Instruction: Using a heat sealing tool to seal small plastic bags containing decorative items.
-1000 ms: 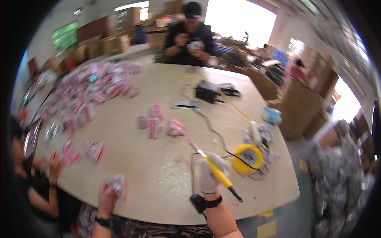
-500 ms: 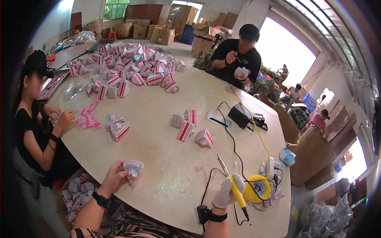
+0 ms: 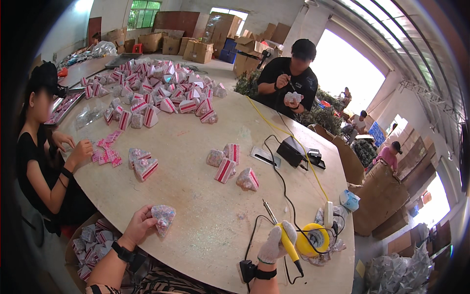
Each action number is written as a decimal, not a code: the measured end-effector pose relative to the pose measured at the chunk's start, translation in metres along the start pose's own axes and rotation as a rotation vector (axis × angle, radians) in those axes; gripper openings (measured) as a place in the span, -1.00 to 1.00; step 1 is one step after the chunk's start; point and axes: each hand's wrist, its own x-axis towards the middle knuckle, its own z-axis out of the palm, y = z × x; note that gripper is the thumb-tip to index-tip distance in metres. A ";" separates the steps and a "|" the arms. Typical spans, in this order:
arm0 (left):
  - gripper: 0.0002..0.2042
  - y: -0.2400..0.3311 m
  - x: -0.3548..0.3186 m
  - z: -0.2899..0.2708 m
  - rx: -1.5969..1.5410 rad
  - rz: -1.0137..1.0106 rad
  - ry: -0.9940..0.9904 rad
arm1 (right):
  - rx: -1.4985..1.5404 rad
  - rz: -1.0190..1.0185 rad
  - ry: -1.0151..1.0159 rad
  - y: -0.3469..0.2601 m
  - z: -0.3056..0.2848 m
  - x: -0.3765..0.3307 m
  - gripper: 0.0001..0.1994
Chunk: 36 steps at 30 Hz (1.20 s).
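Between the thumb and fingers of my left hand is a glittery, triangular cake-slice ornament, held just above the table near its front edge. My right hand, in a white work glove, grips a soldering iron by its yellow handle. The iron's metal tip points up and away, apart from the ornament. Farther out, two more slices stand on the left, and a small group of slices sits mid-table with a single slice to its right.
A large heap of slices covers the far table. Right of my gloved hand lie a yellow tape roll and a white power strip. Cords run past a black box. Co-workers sit at left and stand across. A box of slices is below.
The whole view has shifted slightly. My left hand keeps hold of the ornament and my right hand the soldering iron, both in nearly the same places over the table.
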 end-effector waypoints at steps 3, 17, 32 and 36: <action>-0.54 -0.001 0.000 0.000 0.002 0.002 -0.005 | -0.007 -0.002 0.011 0.001 0.000 -0.001 -0.79; -0.60 -0.005 -0.001 -0.004 -0.014 0.012 -0.013 | 0.015 0.002 0.017 0.002 -0.001 -0.002 -0.78; -0.58 -0.004 0.000 -0.005 0.067 0.043 -0.030 | 0.007 0.002 0.023 -0.004 0.002 -0.002 -0.78; -0.58 -0.006 0.000 -0.005 0.032 0.037 -0.015 | 0.030 0.018 0.016 -0.003 0.001 -0.003 -0.78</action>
